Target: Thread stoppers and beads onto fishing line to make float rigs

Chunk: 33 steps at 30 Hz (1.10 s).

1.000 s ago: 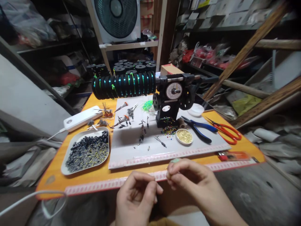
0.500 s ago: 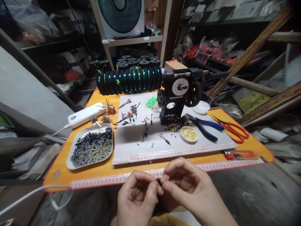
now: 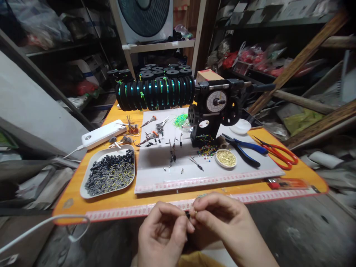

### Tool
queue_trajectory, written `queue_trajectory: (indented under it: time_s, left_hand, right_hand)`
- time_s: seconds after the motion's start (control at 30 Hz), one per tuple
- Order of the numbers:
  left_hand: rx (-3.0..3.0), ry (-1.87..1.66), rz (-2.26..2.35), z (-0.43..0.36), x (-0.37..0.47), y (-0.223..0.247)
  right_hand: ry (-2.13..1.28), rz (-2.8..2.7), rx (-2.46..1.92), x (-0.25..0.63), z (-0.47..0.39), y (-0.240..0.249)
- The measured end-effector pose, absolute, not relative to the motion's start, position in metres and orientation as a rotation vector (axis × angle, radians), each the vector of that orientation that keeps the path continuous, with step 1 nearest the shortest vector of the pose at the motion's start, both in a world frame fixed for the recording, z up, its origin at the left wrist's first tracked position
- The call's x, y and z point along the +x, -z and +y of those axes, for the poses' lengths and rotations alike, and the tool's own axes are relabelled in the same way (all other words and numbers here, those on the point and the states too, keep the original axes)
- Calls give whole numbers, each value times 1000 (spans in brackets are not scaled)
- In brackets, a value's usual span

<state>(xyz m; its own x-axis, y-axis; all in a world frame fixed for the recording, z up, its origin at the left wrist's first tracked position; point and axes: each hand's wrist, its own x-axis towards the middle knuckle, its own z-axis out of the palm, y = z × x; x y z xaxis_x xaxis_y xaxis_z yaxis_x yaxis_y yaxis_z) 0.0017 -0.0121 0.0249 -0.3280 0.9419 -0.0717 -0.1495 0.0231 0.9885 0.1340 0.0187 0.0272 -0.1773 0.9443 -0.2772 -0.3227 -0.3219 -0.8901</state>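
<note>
Low in the view, my left hand (image 3: 165, 231) pinches a small black piece (image 3: 187, 214) between thumb and forefinger. My right hand (image 3: 222, 218) is beside it, thumb and forefinger closed on a tiny gold-coloured piece (image 3: 196, 213). The fingertips of both hands nearly meet in front of the table's near edge. Beyond them, a grey board (image 3: 155, 181) carries small black parts with wire ends (image 3: 172, 154), a white dish of gold pieces (image 3: 226, 158) and scattered coloured beads (image 3: 207, 148). A white tray (image 3: 84, 191) of black and grey parts is at the left.
A black winding machine (image 3: 207, 126) with a roll of black spools (image 3: 155, 94) stands at the back of the board. Blue-handled pliers (image 3: 244, 148), orange-handled scissors (image 3: 280, 154) and an orange tool (image 3: 289, 183) lie at the right. A white power bank (image 3: 102, 134) is at the left.
The whole scene has shifted slightly right in the view. My right thumb and forefinger have closed up a little around the gold-coloured piece; both hands remain close together.
</note>
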Motion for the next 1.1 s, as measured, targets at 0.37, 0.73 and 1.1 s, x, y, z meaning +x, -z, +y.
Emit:
queue_trajectory:
  time_s: [0.37,0.73,1.1]
  left_hand:
    - [806,-1497,1292,-14,2,-24]
    - [603,-1505,1141,-13,4,-22]
    - [530,-1440,1140,-11,2,-21]
  right_hand:
    - [-1558,-1101,-1012,136,22,-26]
    - [-1621,-1070,-1001,133,20,-26]
    - [-1588,-1092,-997,132,22,-28]
